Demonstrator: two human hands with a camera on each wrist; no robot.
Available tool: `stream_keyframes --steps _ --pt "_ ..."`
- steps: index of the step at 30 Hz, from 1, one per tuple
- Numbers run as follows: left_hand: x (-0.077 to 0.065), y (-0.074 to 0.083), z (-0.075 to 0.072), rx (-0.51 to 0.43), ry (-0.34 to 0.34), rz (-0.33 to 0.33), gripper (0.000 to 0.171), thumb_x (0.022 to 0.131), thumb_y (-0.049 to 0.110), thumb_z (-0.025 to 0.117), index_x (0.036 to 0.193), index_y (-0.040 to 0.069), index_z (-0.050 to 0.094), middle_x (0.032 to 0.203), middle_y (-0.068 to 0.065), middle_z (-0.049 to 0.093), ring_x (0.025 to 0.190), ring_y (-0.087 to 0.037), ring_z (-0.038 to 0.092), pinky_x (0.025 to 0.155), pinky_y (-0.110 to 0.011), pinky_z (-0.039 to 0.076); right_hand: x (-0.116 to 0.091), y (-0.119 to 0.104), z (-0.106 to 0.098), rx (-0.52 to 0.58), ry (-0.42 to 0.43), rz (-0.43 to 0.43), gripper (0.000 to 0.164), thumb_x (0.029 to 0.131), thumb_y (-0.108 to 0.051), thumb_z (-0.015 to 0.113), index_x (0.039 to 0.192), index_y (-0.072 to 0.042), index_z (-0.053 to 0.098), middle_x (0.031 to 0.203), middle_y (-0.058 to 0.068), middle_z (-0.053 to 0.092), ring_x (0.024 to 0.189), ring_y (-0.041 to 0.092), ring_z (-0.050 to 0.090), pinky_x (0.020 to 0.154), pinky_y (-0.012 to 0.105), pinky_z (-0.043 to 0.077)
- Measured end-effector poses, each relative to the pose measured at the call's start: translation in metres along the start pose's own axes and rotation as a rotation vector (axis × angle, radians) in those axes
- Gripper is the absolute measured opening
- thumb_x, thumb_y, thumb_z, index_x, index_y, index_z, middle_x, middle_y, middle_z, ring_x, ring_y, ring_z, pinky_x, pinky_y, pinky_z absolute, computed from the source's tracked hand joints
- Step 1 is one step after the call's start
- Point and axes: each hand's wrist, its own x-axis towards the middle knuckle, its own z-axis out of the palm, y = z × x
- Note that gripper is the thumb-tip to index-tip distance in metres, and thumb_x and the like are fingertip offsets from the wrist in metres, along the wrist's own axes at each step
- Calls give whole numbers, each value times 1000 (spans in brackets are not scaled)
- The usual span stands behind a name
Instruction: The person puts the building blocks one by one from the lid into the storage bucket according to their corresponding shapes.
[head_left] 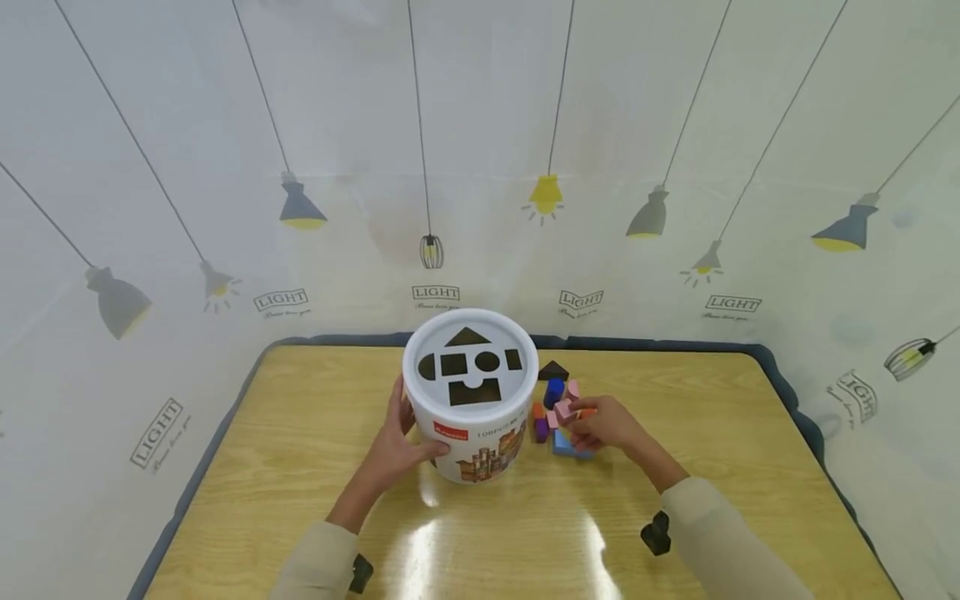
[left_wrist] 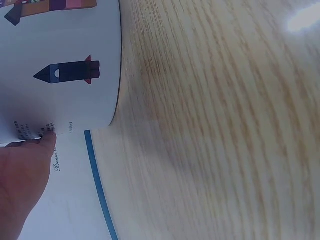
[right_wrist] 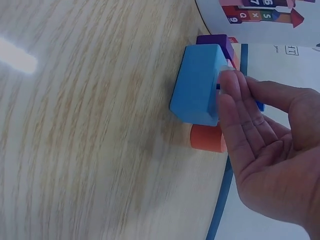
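Observation:
A white bucket [head_left: 480, 450] with shape-cut holes in its lid [head_left: 468, 323] stands on the table. My left hand [head_left: 401, 442] grips its left side, thumb on the front and fingers round the side. At the bucket's right lies a cluster of small blocks. There my right hand [head_left: 607, 425] pinches a pink block [head_left: 564, 410] at the fingertips; the fingers partly hide it in the right wrist view. Under that hand is a light blue block [right_wrist: 197, 82], beside an orange cylinder [right_wrist: 207, 138] and a purple block [right_wrist: 215, 42]. A dark blue cylinder [head_left: 554, 392] stands farther back.
A dark triangular block [head_left: 553, 371] lies near the back edge. The wooden table [head_left: 300, 400] meets a white wall covering [head_left: 480, 117] printed with lamps, at the back and both sides. Dark edging [head_left: 675, 343] runs along the table's rim.

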Motion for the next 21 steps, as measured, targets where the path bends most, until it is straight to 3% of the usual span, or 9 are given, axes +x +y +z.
stream_keyframes --steps 10,21 --pt "-1 2 -1 -21 -7 -16 128 72 18 87 155 36 -9 162 -8 18 146 -33 24 118 -54 21 6 3 1 30 29 25 56 93 -13 64 144 0 44 75 11 71 64 22 71 62 35 62" --pt "-1 2 0 2 5 -28 127 72 19 87 155 36 -7 162 -8 18 147 -32 23 118 -52 22 15 1 5 35 2 2 56 93 -14 64 143 2 44 76 10 72 62 21 70 60 33 61"
